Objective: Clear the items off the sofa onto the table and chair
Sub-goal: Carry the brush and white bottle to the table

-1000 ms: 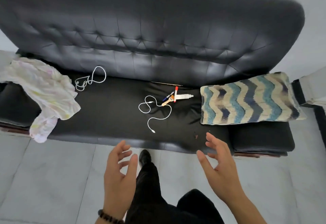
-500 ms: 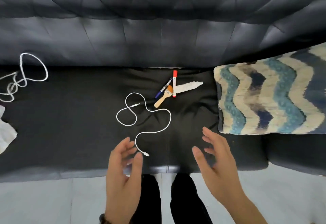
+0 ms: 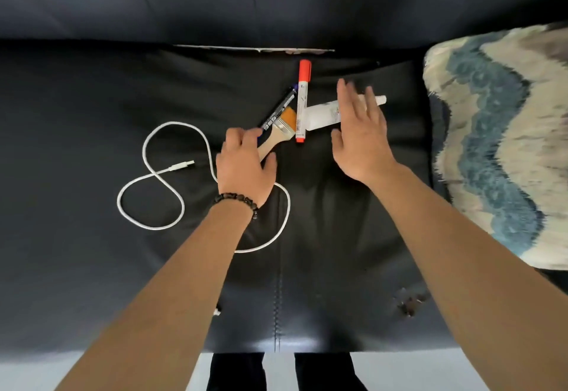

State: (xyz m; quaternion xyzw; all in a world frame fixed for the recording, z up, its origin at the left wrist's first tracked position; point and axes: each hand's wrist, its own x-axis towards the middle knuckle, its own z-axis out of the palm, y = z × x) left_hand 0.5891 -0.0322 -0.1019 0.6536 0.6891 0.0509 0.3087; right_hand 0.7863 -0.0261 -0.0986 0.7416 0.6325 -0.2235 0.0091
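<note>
On the black leather sofa seat [image 3: 92, 107] lies a small pile: a red-capped marker [image 3: 302, 98], a dark blue pen [image 3: 278, 109], a wooden paintbrush [image 3: 285, 120] and a white tube [image 3: 322, 113]. My left hand [image 3: 246, 169] rests on the paintbrush handle, with fingers and thumb on either side of it; I cannot tell whether they grip. My right hand [image 3: 359, 135] hovers with spread fingers over the tube's capped end, holding nothing. A white charging cable [image 3: 166, 181] loops to the left, partly under my left wrist.
A blue and cream zigzag cushion [image 3: 504, 150] fills the right end of the seat. The sofa backrest [image 3: 276, 0] rises just behind the pile. Small dark crumbs [image 3: 408, 303] lie near the front edge. Pale floor [image 3: 276, 369] and my legs show below.
I have leaned in closer over the seat. Both hands moved forward from the front edge to the pile, the left onto the paintbrush handle, the right over the tube.
</note>
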